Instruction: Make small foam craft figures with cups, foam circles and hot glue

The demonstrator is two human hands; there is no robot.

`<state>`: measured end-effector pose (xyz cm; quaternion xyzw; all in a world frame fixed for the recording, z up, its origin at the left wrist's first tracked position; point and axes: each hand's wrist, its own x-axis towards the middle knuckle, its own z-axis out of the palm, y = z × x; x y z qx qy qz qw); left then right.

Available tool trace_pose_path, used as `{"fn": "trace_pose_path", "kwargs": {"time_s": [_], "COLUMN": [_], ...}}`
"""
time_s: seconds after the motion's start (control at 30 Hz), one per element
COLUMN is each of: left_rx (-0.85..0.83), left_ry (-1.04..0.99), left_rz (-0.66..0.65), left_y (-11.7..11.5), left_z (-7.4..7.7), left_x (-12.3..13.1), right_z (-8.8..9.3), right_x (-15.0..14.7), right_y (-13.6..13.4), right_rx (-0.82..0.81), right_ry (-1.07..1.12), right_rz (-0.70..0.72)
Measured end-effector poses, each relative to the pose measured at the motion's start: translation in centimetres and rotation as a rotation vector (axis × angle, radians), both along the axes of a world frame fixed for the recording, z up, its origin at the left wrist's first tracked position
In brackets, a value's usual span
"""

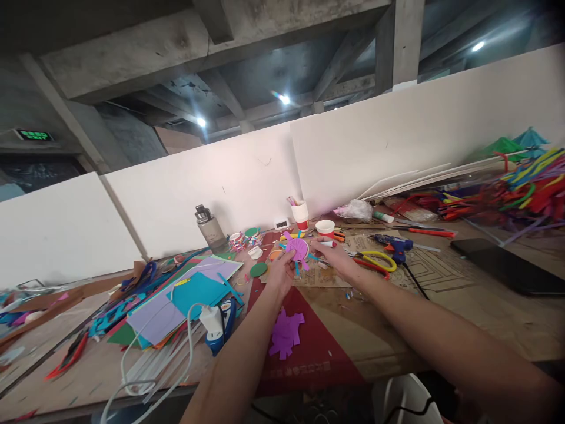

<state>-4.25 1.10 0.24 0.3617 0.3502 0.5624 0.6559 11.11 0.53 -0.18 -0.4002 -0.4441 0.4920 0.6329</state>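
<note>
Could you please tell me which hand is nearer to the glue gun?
The right hand: it is just left of the glue gun, not touching it. The left hand is farther left, holding the purple disc.

The left hand (pixel 282 274) partly hides the round purple paper disc (pixel 299 249). Beyond that hand, the small white digital clock (pixel 281 224) is unreadable; far right, the frame's edge crops multicoloured fuzzy stems (pixel 529 191).

White partitions (pixel 185 191) stand beneath bare concrete beams (pixel 282 23).

Craft workshop, glue gun (pixel 399 251), coloured paper (pixel 198 296)
</note>
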Motion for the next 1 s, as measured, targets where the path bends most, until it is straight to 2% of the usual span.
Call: {"fn": "trace_pose_path", "kwargs": {"time_s": [0.3, 0.5, 0.63, 0.8, 1.0], "left_rx": [0.027, 0.051, 0.055, 0.061, 0.062], "left_ry": [-0.062, -0.11, -0.107, 0.01, 0.099], "left_rz": [0.013, 0.066, 0.089, 0.018, -0.049], "left_y": [-0.4, -0.2, 0.2, 0.0, -0.7], "left_z": [0.6, 0.5, 0.3, -0.1, -0.1], "left_x": [-0.2, -0.3, -0.5, 0.0, 0.8], "right_z": [-0.3, -0.8, -0.4, 0.6, 0.3], "right_x": [0.0, 0.2, 0.5, 0.5, 0.2], "right_y": [-0.2, 0.1, 0.0, -0.5, -0.7], "right_rx": [0.007, -0.033, -0.064, -0.036, -0.011], "right_ry": [-0.104, -0.123, -0.095, -0.036, 0.023], "right_rz": [0.057, 0.064, 0.039, 0.009, 0.067]}}
